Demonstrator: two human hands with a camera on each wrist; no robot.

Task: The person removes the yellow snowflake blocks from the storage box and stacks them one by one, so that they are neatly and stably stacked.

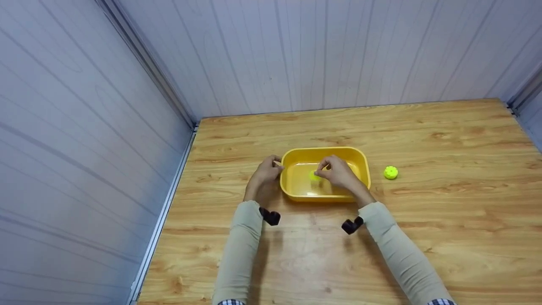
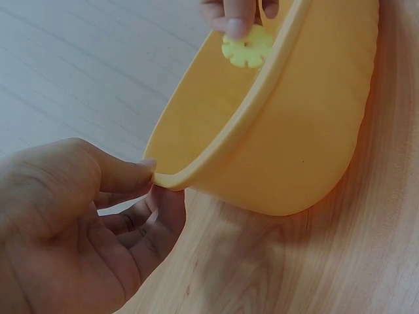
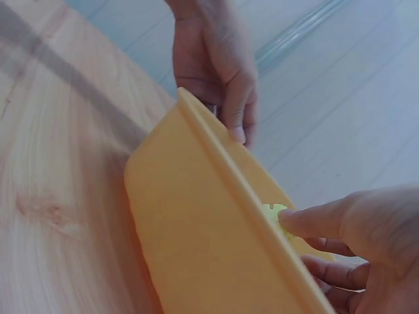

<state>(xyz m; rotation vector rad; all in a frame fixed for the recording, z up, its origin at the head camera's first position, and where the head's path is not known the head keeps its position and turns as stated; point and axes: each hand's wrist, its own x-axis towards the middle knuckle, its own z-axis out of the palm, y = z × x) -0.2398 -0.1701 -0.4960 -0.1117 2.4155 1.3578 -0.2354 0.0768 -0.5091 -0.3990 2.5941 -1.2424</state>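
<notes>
A yellow plastic basin (image 1: pixel 292 193) stands on the wooden table, its left rim pinched between the thumb and fingers of my left hand (image 2: pixel 78 216). Over the inside of the basin, my right hand (image 1: pixel 340 173) pinches a small yellow-green notched disc (image 2: pixel 247 47) by its edge. The disc has a small hole in its middle. From the right wrist view, the basin's wall hides part of the disc (image 3: pixel 273 212). A second yellow-green notched piece (image 1: pixel 391 172) lies on the table to the right of the basin.
The wooden table (image 1: pixel 457 178) meets a pale panelled wall (image 1: pixel 305 55) at the back and another on the left (image 1: pixel 76 152). Dark wrist cameras hang at both beige sleeves (image 1: pixel 241 245), low over the table in front of the basin.
</notes>
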